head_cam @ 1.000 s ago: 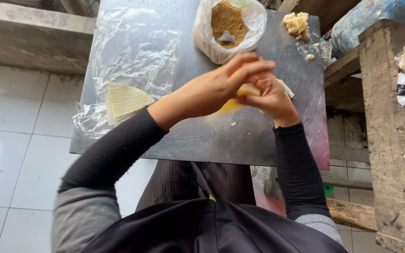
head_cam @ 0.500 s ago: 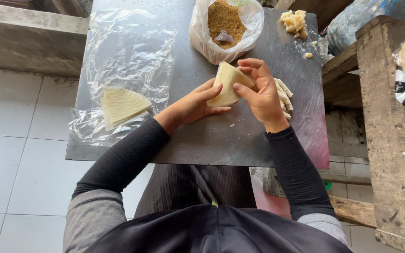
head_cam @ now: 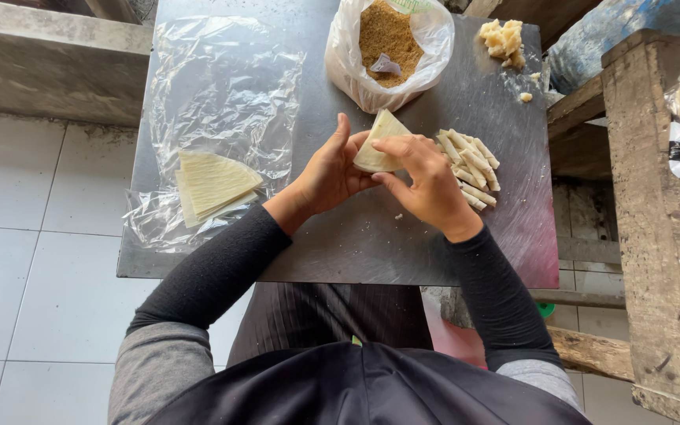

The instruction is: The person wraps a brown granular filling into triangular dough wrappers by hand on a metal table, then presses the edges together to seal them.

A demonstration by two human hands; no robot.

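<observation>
Left hand [head_cam: 332,175] and right hand [head_cam: 426,181] pinch a folded wrapper [head_cam: 379,142], apparently cone-shaped, just below the filling bag [head_cam: 389,49].

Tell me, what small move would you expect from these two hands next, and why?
Probably folding the pale wrapper over and rolling it shut. Both the left hand and the right hand pinch it above the metal table, still a flat-sided wedge, while a pile of finished thin rolls lies just beside the right hand. That pile suggests the shape this one is heading for.
</observation>
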